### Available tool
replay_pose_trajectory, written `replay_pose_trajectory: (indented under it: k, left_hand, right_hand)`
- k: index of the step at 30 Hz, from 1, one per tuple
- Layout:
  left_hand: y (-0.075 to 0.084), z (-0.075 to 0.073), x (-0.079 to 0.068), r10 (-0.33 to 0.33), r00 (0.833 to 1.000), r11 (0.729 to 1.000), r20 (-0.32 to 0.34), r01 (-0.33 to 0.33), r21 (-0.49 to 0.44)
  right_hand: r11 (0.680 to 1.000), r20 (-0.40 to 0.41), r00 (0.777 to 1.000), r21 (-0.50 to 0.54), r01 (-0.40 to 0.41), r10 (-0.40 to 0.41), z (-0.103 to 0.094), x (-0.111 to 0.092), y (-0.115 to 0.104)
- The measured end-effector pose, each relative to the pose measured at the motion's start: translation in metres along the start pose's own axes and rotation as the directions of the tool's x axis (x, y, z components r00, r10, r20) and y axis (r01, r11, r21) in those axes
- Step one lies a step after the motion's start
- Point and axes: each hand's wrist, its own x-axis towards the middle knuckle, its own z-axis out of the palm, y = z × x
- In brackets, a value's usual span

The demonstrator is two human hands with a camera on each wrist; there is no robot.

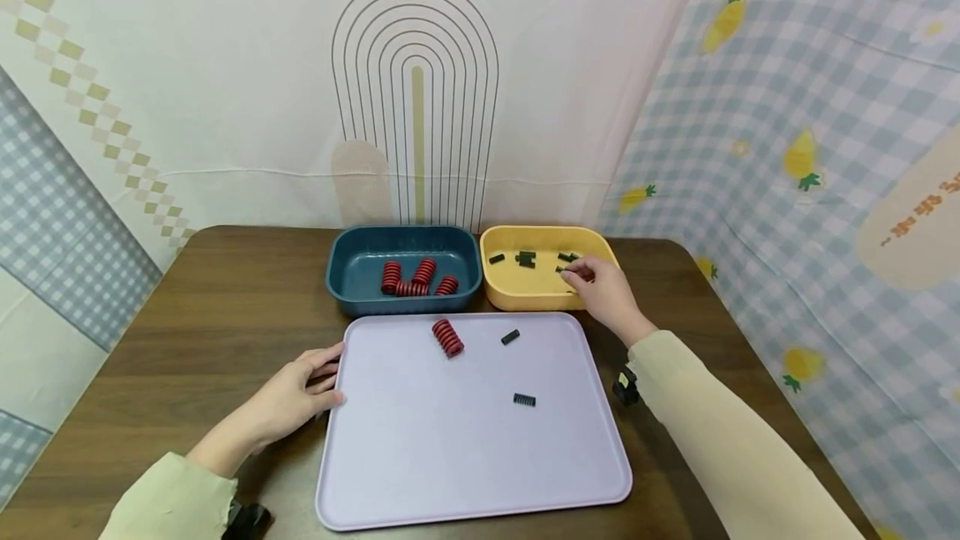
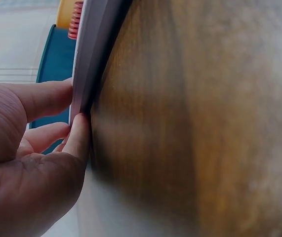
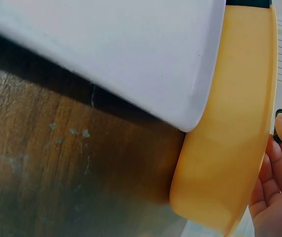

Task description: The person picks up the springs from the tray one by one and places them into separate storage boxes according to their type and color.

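My right hand (image 1: 600, 286) is over the right part of the yellow bin (image 1: 517, 301), pinching a small dark green coil spring (image 3: 279, 126) between thumb and fingers. Several more green springs (image 1: 527, 259) lie in that bin. At the left edge of the pale lilac tray (image 1: 465, 457), my left hand (image 1: 296, 394) rests its fairly straight fingers and thumb against the rim. On the tray are one thick red spring (image 1: 447, 337) near the back and two green springs, one farther back (image 1: 510, 337) and one nearer the middle (image 1: 524, 399).
Left of the yellow bin, side by side with it, stands a dark blue bin (image 1: 352, 300) with several red springs (image 1: 423, 271). Both bins are behind the tray on a brown wooden table (image 1: 217, 332). A patterned cloth (image 1: 262, 90) hangs behind the table.
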Motion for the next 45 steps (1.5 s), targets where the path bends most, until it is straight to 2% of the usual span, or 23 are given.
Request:
replay_pose_trajectory:
  k: [9, 16, 21, 29, 34, 40, 45]
  left_hand:
    - [-0.004, -0.001, 0.002, -0.005, 1.000, 1.000, 0.006, 0.005, -0.001]
    - [-0.003, -0.002, 0.002, -0.007, 1.000, 1.000, 0.006, 0.007, -0.010]
    - [-0.003, -0.002, 0.001, -0.003, 1.000, 1.000, 0.013, 0.003, -0.016]
    - [-0.001, -0.001, 0.000, 0.025, 0.999, 1.000, 0.022, -0.025, -0.019]
    - [-0.003, -0.001, 0.000, 0.009, 1.000, 1.000, 0.018, -0.008, -0.027]
    - [-0.005, -0.001, 0.001, 0.013, 1.000, 1.000, 0.019, -0.012, -0.024]
    - [-0.005, -0.002, 0.001, 0.015, 1.000, 1.000, 0.019, -0.015, -0.025]
  right_hand:
    - [0.999, -0.029, 0.999, 0.018, 0.035, -0.035, -0.002, -0.002, -0.003]
    - [0.998, -0.017, 0.999, 0.050, 0.031, -0.030, -0.005, -0.005, -0.007]
    - [0.994, -0.003, 0.998, 0.080, 0.069, -0.069, -0.008, -0.011, -0.013]
    - [0.988, 0.038, 0.992, 0.109, 0.113, -0.118, -0.010, -0.022, -0.028]
    - [0.985, 0.077, 0.989, 0.129, 0.115, -0.126, -0.009, -0.029, -0.035]
    - [0.978, 0.119, 0.977, 0.133, 0.161, -0.177, -0.007, -0.041, -0.041]
    - [0.974, 0.186, 0.967, 0.172, 0.145, -0.177, -0.003, -0.056, -0.043]
